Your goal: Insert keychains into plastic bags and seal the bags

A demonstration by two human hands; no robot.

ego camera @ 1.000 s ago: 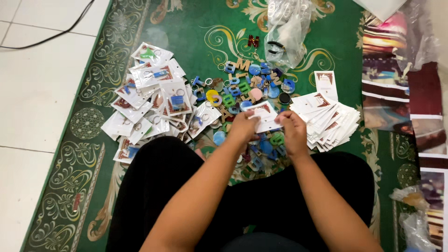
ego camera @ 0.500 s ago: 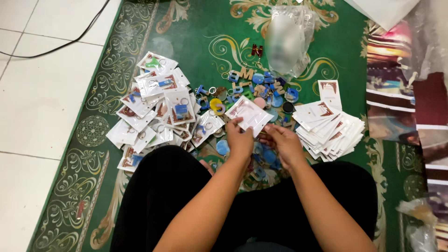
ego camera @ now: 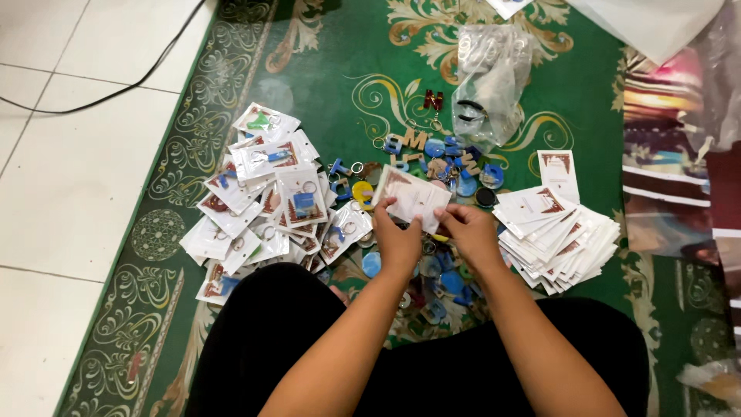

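Fingers of the left hand (ego camera: 399,241) and right hand (ego camera: 468,230) pinch a white printed card in a clear sleeve (ego camera: 411,197), held above loose coloured keychains (ego camera: 432,154). Stacked white cards (ego camera: 559,235) lie right, on the green patterned carpet (ego camera: 340,62).

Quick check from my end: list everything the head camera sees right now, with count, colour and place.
card: one, white, held in both hands
packed keychains: pile, clear sleeves, left on rug
loose keychains: heap, mostly blue, centre
blank cards: stack, white, right
plastic bag: one, clear, top centre
rug: one, green patterned, under all
cable: one, black, on tile floor, top left
left hand: holds card's left edge
right hand: holds card's right edge
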